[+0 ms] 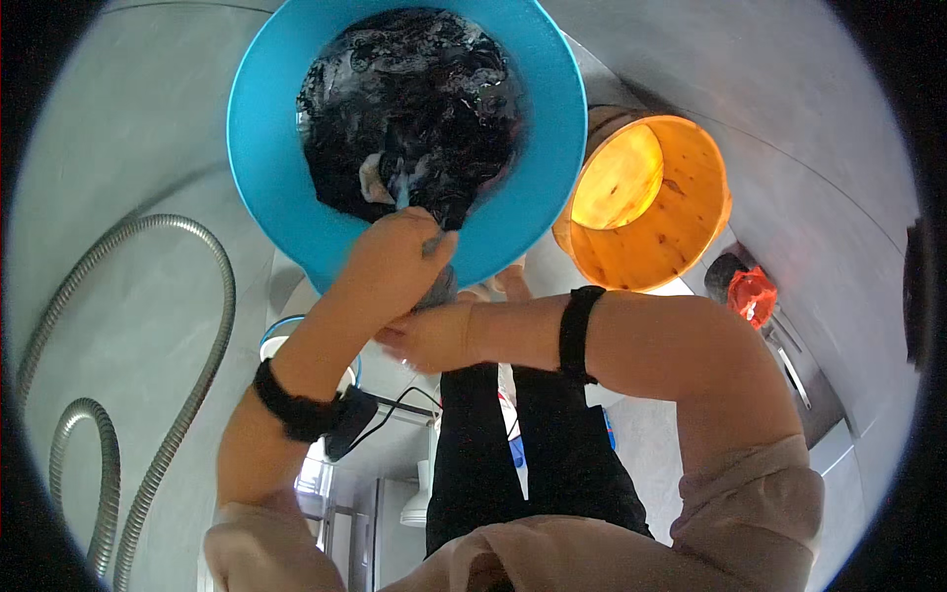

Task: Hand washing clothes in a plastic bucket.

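A wide blue plastic basin [551, 111] sits before me, with dark water and dark wet fabric [414, 96] in it. A pale patch [375, 177] shows among the dark folds. My left hand [396, 255] is closed around a bunched dark cloth at the basin's near rim. The grey-black end of the cloth [438, 288] extends below that fist, towards my right hand [425, 337]. My right hand is just outside the rim, its fingers curled against the cloth's lower end and partly blurred. A pale streak, perhaps water, runs below my left fist into the basin.
A wooden tub [651, 200] stands to the right of the basin. Beyond it are a dark bin and a red plastic bag [752, 296]. A metal shower hose [222, 281] loops at the left. A white bucket with a blue rim [274, 344] is partly behind my left forearm.
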The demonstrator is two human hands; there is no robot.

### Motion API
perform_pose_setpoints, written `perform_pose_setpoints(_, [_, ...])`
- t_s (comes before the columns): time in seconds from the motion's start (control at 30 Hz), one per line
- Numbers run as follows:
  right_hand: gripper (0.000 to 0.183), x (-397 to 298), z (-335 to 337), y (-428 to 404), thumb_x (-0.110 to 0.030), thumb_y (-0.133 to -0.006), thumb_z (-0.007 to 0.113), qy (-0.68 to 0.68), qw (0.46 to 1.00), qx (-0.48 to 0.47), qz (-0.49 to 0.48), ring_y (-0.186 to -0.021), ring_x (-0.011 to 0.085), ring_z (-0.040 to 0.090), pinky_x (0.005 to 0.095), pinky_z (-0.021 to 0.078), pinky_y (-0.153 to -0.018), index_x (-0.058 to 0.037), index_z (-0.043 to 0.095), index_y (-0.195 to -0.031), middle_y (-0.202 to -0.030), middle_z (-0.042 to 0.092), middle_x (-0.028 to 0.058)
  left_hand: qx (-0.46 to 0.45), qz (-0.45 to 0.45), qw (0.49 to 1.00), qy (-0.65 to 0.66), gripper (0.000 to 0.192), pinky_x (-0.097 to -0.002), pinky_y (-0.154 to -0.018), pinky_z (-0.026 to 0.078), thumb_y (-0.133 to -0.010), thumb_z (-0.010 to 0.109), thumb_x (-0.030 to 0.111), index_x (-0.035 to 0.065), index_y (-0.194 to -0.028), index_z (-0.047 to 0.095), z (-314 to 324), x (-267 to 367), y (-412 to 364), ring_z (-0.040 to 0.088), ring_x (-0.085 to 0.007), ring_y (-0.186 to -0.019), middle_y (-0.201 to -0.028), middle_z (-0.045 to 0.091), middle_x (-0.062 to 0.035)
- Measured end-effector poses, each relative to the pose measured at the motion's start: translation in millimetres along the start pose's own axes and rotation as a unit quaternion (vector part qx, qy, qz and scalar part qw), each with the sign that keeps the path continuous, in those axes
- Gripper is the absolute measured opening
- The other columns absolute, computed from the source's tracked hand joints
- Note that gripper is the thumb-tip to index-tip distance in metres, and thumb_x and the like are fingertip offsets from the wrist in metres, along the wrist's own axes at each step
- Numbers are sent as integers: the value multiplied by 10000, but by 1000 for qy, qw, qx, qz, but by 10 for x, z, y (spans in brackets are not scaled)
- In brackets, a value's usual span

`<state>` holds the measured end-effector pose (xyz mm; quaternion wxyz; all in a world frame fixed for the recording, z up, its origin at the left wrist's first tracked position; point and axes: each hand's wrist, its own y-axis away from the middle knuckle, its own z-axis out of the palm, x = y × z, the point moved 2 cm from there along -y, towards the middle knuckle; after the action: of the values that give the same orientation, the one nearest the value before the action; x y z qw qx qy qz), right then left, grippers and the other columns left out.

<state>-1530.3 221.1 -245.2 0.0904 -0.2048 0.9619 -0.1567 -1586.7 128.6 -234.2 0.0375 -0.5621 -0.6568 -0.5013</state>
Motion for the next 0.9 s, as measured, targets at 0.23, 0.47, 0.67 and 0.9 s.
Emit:
perform_pose_setpoints(0.23, [381,396,-603,0,-270,-644,541,-276,940,48,192,-1030,308,376,482,278,-870,-84,494,-974,-1115,416,134,114,-230,785,564,224,-288,-692,408,-740,522,154,-18,-882,537,120,-853,1038,516,-185,-775,-810,543,-74])
perform_pose_setpoints(0.47, [503,514,49,581,-256,-684,552,-236,817,-104,516,-1027,331,363,452,293,-879,-72,401,-1127,-1161,368,144,225,-412,583,663,355,-312,-710,435,-796,453,303,-24,-919,515,761,-1870,2984,548,-202,-802,-867,564,-112])
perform_pose_setpoints(0.67, [512,1042,651,571,-146,-677,545,-177,828,-194,495,-1042,314,360,426,376,-810,-129,384,-1163,-1225,327,80,226,-534,614,536,427,-394,-690,429,-777,468,370,54,-1064,449,1165,-2236,3363,467,-209,-962,-1032,494,-102])
perform_pose_setpoints(0.9, [376,1197,1216,543,-180,-761,448,-215,712,-436,507,-1079,310,343,417,419,-754,-198,439,-1137,-1265,300,64,374,-344,756,412,308,-251,-713,407,-759,513,78,64,-1063,472,864,-1639,2246,495,-149,-904,-1035,496,-75])
